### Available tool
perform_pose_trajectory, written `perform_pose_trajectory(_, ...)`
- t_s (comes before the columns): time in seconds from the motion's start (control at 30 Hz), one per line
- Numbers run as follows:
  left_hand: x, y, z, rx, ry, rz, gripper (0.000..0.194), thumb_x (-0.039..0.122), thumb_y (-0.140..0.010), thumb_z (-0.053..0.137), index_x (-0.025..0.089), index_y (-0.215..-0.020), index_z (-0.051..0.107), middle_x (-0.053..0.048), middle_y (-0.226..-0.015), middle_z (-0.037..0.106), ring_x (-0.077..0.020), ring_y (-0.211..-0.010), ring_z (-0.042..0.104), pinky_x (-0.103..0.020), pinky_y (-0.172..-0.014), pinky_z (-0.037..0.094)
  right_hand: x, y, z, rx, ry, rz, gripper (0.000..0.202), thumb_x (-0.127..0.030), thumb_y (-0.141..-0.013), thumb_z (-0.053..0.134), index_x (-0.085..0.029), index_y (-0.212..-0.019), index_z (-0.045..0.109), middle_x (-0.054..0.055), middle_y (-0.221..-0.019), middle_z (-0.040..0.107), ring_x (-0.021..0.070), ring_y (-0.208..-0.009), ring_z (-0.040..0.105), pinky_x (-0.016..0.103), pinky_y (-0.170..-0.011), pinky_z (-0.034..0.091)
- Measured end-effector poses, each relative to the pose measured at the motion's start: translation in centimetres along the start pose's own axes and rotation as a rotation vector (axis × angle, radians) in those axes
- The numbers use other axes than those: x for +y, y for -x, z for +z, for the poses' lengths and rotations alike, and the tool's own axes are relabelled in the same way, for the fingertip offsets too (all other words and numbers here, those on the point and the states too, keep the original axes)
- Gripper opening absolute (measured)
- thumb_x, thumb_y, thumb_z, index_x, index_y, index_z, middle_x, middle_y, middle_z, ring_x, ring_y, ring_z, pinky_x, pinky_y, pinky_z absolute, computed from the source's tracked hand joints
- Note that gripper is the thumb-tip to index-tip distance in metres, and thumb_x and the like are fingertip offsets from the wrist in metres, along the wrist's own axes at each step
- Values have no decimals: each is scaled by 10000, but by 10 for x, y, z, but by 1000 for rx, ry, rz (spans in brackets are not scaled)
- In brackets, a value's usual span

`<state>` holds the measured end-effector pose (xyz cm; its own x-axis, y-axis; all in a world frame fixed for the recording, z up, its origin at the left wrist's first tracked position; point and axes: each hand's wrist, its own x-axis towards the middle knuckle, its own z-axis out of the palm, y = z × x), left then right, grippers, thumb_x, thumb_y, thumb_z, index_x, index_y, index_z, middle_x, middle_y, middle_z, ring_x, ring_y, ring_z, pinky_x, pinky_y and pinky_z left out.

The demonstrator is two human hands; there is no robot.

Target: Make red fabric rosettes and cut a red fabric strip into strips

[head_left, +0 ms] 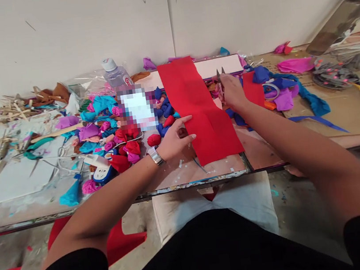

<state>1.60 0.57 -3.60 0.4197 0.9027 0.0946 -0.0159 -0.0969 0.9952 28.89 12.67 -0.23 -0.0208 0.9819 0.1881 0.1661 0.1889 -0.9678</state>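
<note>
A long strip of red felt-like fabric (pixel 202 118) lies across the table in front of me, over a heap of small coloured bundles. At its left edge is my left hand (pixel 176 140), thumb and forefinger apart, their tips touching the fabric. My right hand (pixel 232 92) is closed around a pair of scissors (pixel 220 75), blades pointing up and slightly parted, just right of the strip. A smaller red piece (pixel 254 89) shows behind my right wrist. Part of the scissors' handles is hidden by my fingers.
Left of the strip are a blurred bright screen (pixel 139 109), a clear bottle (pixel 118 74), a white power adapter (pixel 94 160) with cables and several cloth bundles (pixel 89 132). Wooden sticks (pixel 17 106) lie far left. A tall grey bottle (pixel 335 23) leans against the wall at right.
</note>
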Motion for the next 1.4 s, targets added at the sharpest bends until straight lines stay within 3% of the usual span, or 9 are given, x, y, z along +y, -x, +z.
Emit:
perform_pose_trajectory(0.1, -6, -1, 0, 64, 13, 19, 902, 346, -791, 926, 215, -1593, 536, -189, -1636, 559, -356, -1421, 638, -585, -1226, 525, -10, 40, 1, 12, -157, 149, 470, -523, -1112, 332, -197, -1071, 669, 2, -735, 622, 115, -511, 410, 316, -569, 367)
perform_pose_trajectory(0.23, -11, -5, -3, 141, -49, 45, 1008, 299, -701, 951, 196, -1609, 525, -209, -1730, 421, -402, -1519, 543, -610, -1275, 466, -27, 93, 3, -25, -436, 343, 308, -479, -1007, 562, -206, -964, 698, 9, -737, 599, 123, -534, 450, 279, -507, 361)
perform_pose_trajectory(0.47, 4, -1, -2, 92, -162, -23, 640, 242, -755, 853, 176, -1383, 749, -151, -1526, 669, -357, -1418, 630, -566, -1275, 460, -42, 185, 6, -114, -610, 579, 201, -348, -968, 766, -213, -1117, 754, 12, -850, 705, 132, -690, 637, 238, -608, 551)
perform_pose_trajectory(0.6, 10, 3, 3, 35, -104, -94, 560, 275, -779, 866, 175, -1323, 776, -142, -1471, 719, -346, -1358, 663, -563, -1228, 500, -42, 232, 8, -234, -679, 622, 359, -456, -946, 827, -234, -1214, 735, 43, -969, 784, 175, -747, 745, 257, -546, 588)
perform_pose_trajectory(0.63, 10, 3, 4, 35, -90, -108, 548, 268, -772, 872, 176, -1304, 783, -139, -1455, 728, -340, -1339, 672, -558, -1219, 508, -42, 242, 9, -266, -693, 641, 385, -500, -940, 831, -233, -1199, 730, 45, -966, 790, 174, -699, 753, 252, -511, 576)
perform_pose_trajectory(0.73, 8, 3, 5, 60, -14, -134, 506, 237, -743, 880, 185, -1241, 804, -121, -1413, 748, -317, -1292, 689, -537, -1194, 528, -42, 268, 11, -384, -699, 729, 438, -605, -957, 785, -241, -1186, 704, 47, -903, 794, 160, -506, 706, 189, -313, 372)
perform_pose_trajectory(1.03, 5, 0, 5, 85, 259, -235, 539, 195, -687, 893, 190, -1214, 783, -102, -1384, 734, -255, -1112, 743, -470, -1029, 627, -36, 305, 21, -466, -823, 850, 428, -583, -989, 752, -241, -1240, 698, 37, -860, 774, 162, -516, 738, 168, -291, 408)
perform_pose_trajectory(1.4, 4, -1, 4, 95, 204, -204, 504, 199, -658, 887, 201, -1151, 782, -76, -1301, 759, -231, -1060, 721, -384, -925, 609, -37, 295, 26, -417, -890, 773, 434, -550, -1003, 749, -246, -1305, 677, 31, -878, 760, 161, -554, 750, 148, -300, 412)
